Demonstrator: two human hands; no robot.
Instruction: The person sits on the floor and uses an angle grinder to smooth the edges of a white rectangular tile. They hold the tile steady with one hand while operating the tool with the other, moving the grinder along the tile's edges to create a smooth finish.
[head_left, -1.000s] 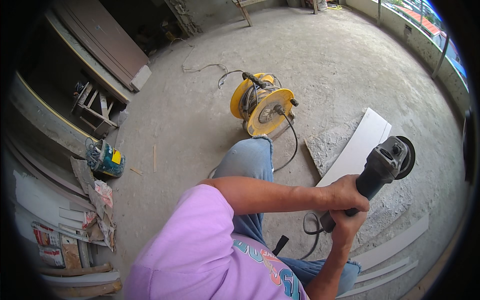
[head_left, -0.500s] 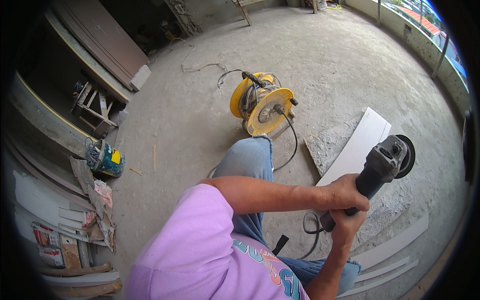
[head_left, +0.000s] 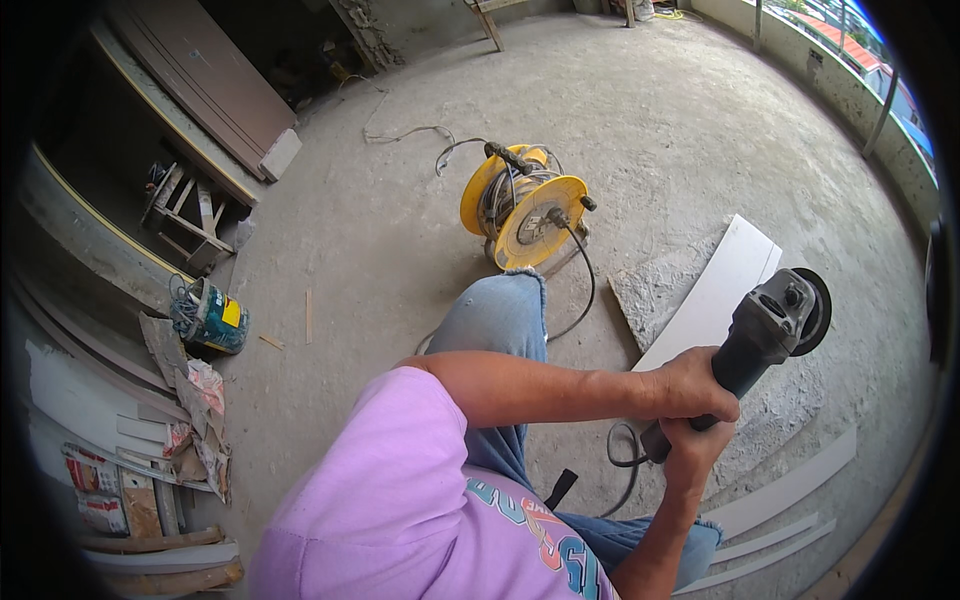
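Observation:
Both of my hands are wrapped round the dark body of an angle grinder (head_left: 752,352), held up at the right over the floor. My left hand (head_left: 692,384) reaches across from the left and grips the middle of the body. Just below it, my right hand (head_left: 692,446) closes round the rear part. The grinder's disc (head_left: 816,312) points up and to the right, away from me. From its rear end hangs a black cord (head_left: 632,462). Behind the tool a white board (head_left: 708,290) lies on a rough grey slab (head_left: 650,290), touching nothing I hold.
A yellow cable reel (head_left: 525,210) stands on the concrete floor ahead, with a plug in its face. White strips (head_left: 790,490) lie at the lower right. To the left are a dark green bucket (head_left: 218,318) and scrap boards (head_left: 185,400). A low wall (head_left: 840,95) bounds the far right.

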